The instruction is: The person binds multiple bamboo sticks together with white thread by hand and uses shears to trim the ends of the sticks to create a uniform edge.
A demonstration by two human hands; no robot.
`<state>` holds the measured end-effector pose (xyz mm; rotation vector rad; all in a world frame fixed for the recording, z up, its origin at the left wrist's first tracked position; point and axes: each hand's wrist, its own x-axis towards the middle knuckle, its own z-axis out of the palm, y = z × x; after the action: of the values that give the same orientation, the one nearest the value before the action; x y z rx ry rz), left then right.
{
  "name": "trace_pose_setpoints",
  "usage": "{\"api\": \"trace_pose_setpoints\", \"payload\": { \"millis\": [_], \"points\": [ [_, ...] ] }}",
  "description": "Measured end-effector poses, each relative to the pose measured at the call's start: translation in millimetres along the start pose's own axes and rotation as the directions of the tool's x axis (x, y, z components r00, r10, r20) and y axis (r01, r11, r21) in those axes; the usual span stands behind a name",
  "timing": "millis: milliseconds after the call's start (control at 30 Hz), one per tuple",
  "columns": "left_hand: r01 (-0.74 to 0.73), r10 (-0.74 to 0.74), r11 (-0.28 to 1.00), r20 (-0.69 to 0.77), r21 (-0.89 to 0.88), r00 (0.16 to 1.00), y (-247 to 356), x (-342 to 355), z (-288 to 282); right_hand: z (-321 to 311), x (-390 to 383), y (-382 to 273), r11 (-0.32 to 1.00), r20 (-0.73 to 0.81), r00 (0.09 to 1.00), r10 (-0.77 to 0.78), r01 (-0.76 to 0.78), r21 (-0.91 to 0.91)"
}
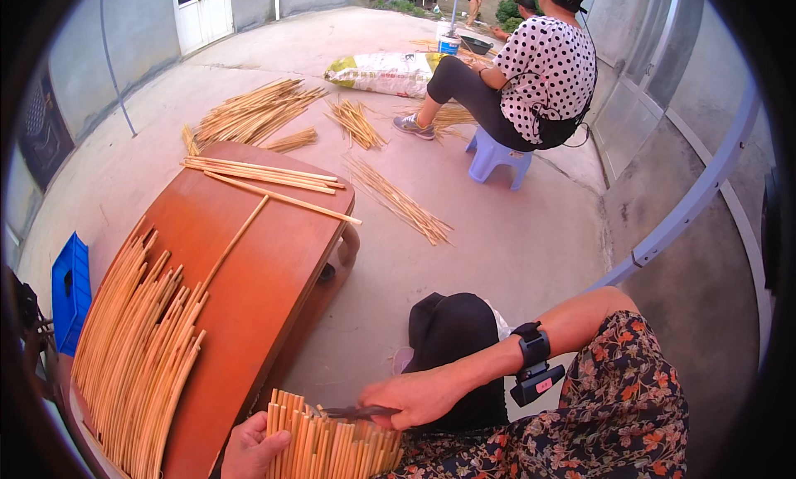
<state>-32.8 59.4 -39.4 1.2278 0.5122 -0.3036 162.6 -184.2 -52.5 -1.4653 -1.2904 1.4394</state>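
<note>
My left hand [251, 448] grips the left side of a row of short pale wooden sticks [332, 446], its thumb across the front. The sticks stand side by side near my lap, their tops uneven. In my right hand [419, 399] is a dark, slim hand tool [356, 413] that looks like scissors or pliers. Its tip reaches over the stick tops; the right fingers are partly blurred. A red-brown wooden table [257, 239] stands on the left. Many long sticks [141, 355] lie side by side on it, with a few more sticks [265, 174] across its far end.
Piles of sticks [253, 112] and a loose bundle [398, 201] lie on the concrete floor. A person [547, 73] sits on a purple stool [497, 160] beside a white sack [381, 73]. A blue crate [71, 292] is left of the table; a metal pole [688, 197] slants at right.
</note>
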Motion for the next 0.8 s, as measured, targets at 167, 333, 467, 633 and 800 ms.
{"api": "trace_pose_setpoints", "payload": {
  "millis": [167, 333, 467, 633, 800],
  "points": [
    [0.002, -0.002, 0.999, 0.001, -0.042, 1.0, -4.0, 1.0, 0.0, -6.8, 3.4, 10.1, 0.975, 0.185, 0.982, 0.044, -0.083, 0.208],
    [-0.001, 0.001, 0.998, 0.007, -0.068, 1.0, -6.7, 3.0, -1.9, -7.5, 3.3, 16.1, 0.985, 0.123, 0.991, -0.048, 0.027, 0.171],
    [0.003, -0.002, 0.998, 0.009, -0.065, 1.0, -6.8, 4.3, -1.0, -0.5, 4.0, 25.0, 0.977, 0.06, 0.996, -0.063, 0.05, 0.206],
    [0.013, -0.012, 0.998, 0.02, -0.062, 1.0, -7.9, 6.9, -2.6, 2.9, 4.8, 26.8, 0.98, 0.015, 1.0, 0.017, -0.019, 0.199],
    [-0.007, 0.008, 0.998, 0.014, -0.058, 1.0, -8.7, 4.9, -1.2, 1.9, 3.1, 14.9, 0.996, 0.013, 0.999, 0.045, -0.046, 0.081]
  ]
}}
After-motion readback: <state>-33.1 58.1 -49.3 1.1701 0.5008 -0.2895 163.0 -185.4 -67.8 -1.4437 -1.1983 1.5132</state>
